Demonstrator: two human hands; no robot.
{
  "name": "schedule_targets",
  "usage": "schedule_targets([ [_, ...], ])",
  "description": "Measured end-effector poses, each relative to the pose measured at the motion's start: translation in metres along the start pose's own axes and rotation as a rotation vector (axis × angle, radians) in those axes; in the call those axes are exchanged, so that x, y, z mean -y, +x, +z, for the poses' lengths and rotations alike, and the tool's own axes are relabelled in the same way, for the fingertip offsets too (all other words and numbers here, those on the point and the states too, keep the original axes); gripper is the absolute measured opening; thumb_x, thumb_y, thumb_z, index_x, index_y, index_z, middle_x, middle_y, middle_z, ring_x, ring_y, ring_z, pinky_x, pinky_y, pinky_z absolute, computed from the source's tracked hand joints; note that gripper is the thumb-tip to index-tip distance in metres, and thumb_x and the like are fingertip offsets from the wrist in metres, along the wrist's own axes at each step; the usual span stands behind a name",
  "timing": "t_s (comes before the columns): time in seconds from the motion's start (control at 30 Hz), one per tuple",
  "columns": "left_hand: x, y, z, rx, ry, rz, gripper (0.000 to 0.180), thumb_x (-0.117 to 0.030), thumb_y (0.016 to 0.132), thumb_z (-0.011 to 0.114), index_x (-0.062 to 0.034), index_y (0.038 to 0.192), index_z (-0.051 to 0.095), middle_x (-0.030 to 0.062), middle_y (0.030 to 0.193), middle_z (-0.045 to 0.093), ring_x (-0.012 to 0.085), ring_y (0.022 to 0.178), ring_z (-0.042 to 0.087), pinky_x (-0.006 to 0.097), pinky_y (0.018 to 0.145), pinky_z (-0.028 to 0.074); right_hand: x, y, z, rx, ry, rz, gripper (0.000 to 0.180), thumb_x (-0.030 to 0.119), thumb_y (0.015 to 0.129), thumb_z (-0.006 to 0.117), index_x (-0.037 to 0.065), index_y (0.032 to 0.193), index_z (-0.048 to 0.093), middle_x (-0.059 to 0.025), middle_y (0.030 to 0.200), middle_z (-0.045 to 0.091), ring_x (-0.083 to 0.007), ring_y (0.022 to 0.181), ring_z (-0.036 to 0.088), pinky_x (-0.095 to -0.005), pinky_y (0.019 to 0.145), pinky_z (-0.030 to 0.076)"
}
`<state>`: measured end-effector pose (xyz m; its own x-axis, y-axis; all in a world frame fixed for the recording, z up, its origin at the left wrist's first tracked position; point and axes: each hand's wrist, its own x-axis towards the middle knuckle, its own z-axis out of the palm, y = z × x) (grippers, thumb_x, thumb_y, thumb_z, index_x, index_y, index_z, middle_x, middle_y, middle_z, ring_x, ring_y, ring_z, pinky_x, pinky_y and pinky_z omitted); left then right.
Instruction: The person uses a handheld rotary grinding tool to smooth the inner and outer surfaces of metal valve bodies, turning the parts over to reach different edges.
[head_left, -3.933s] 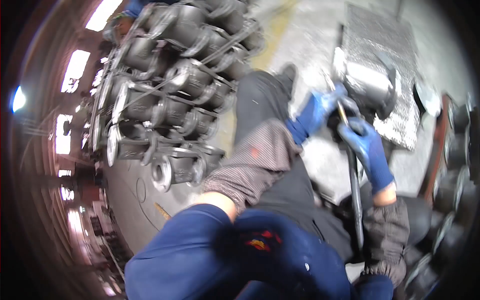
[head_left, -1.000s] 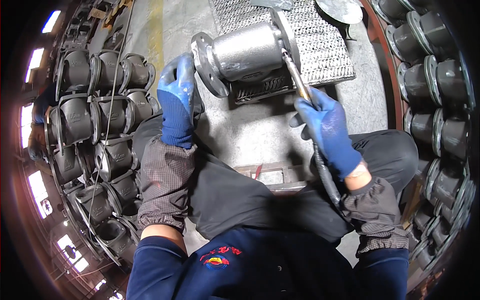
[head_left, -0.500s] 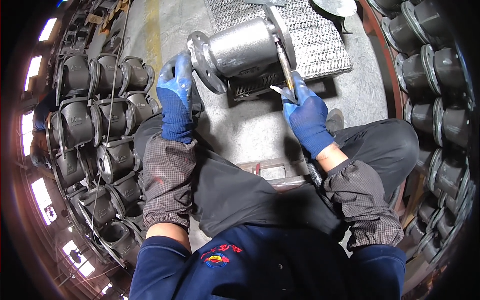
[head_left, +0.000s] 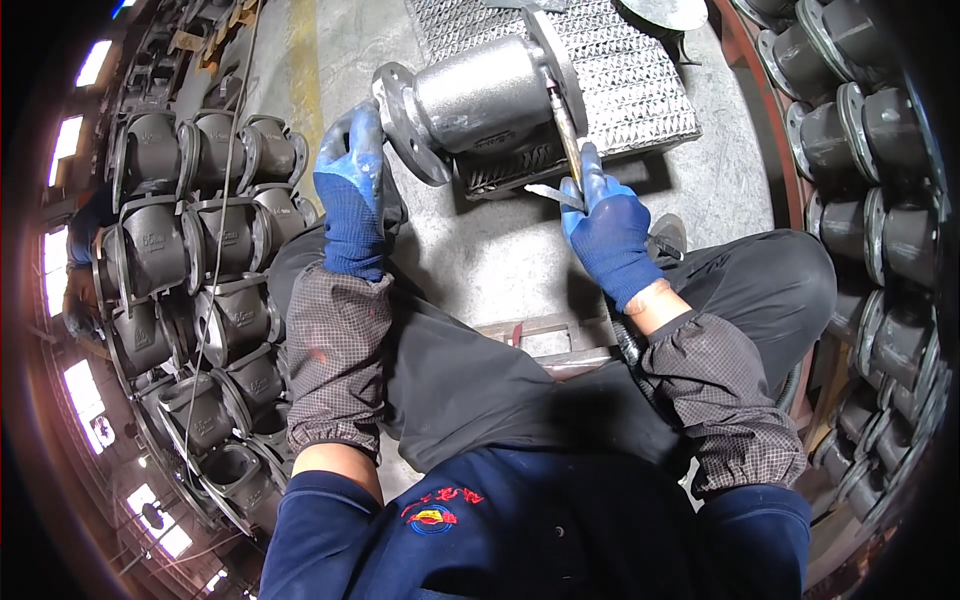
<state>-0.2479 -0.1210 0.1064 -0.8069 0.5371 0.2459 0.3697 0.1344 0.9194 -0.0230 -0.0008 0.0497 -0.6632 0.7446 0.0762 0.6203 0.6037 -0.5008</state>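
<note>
A grey cast-metal valve body [head_left: 480, 95] with a round flange at each end lies tilted on a ribbed metal block. My left hand [head_left: 352, 150], in a blue glove, grips the edge of its left flange [head_left: 400, 120]. In my gloved right hand [head_left: 608, 212] is a slim, brass-coloured tool [head_left: 566, 130] that looks like an air die grinder. Its thin front end meets the casting beside the right flange [head_left: 556, 80]; the exact contact is too small to tell. A flat pale lever-like strip [head_left: 553, 195] sticks out leftward from under my right fingers.
The ribbed metal block [head_left: 640, 95] sits on the concrete floor beyond my knees. Similar flanged castings are stacked on the left [head_left: 150, 245] and right [head_left: 905, 185]. A thin cable [head_left: 222, 215] hangs over the left stack. Near my right knee runs a dark corrugated hose [head_left: 632, 345].
My right hand has shifted slightly left and up, and the pale strip reaches farther left from it. The casting sits a touch farther left; my left hand stays at its flange.
</note>
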Motion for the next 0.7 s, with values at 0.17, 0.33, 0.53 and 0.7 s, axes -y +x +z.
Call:
schedule_targets([
  [0.17, -0.013, 0.0, 0.008, -0.052, -0.056, -0.165, 0.029, -0.019, 0.088, 0.06, 0.0034, 0.105, 0.061, 0.0079, 0.094, 0.062, 0.012, 0.084, 0.055, 0.024, 0.076, 0.045, -0.003, 0.004, 0.005, -0.065, 0.01, -0.036, 0.055, 0.027, 0.082, 0.061, 0.004, 0.129, 0.046, -0.0173, 0.072, 0.06, -0.0336, 0.061, 0.061, -0.0429, 0.053, 0.048],
  [0.33, -0.016, 0.001, 0.007, -0.074, -0.089, -0.214, 0.028, -0.019, 0.088, 0.06, 0.0032, 0.105, 0.061, 0.0077, 0.094, 0.062, 0.0121, 0.084, 0.055, 0.024, 0.076, 0.045, -0.001, 0.004, 0.003, 0.01, -0.034, -0.056, 0.057, 0.029, 0.084, 0.056, -0.001, 0.13, 0.042, -0.0154, 0.074, 0.06, -0.0306, 0.062, 0.061, -0.0429, 0.051, 0.049],
  [0.53, -0.016, 0.0, 0.007, -0.076, -0.141, -0.204, 0.027, -0.018, 0.088, 0.06, 0.0032, 0.104, 0.061, 0.008, 0.094, 0.062, 0.0118, 0.083, 0.056, 0.024, 0.076, 0.045, 0.0, 0.004, 0.004, -0.049, -0.002, -0.068, 0.058, 0.026, 0.082, 0.062, 0.004, 0.132, 0.043, -0.0166, 0.071, 0.06, -0.0319, 0.062, 0.061, -0.0413, 0.052, 0.048],
  [0.7, -0.021, -0.001, 0.01, -0.075, -0.124, -0.208, 0.027, -0.019, 0.088, 0.061, 0.0033, 0.104, 0.061, 0.0078, 0.093, 0.062, 0.0119, 0.082, 0.056, 0.024, 0.075, 0.046, -0.006, 0.003, 0.004, -0.038, 0.0, -0.065, 0.057, 0.025, 0.083, 0.062, 0.004, 0.132, 0.043, -0.0164, 0.071, 0.06, -0.0318, 0.063, 0.061, -0.0405, 0.053, 0.048],
])
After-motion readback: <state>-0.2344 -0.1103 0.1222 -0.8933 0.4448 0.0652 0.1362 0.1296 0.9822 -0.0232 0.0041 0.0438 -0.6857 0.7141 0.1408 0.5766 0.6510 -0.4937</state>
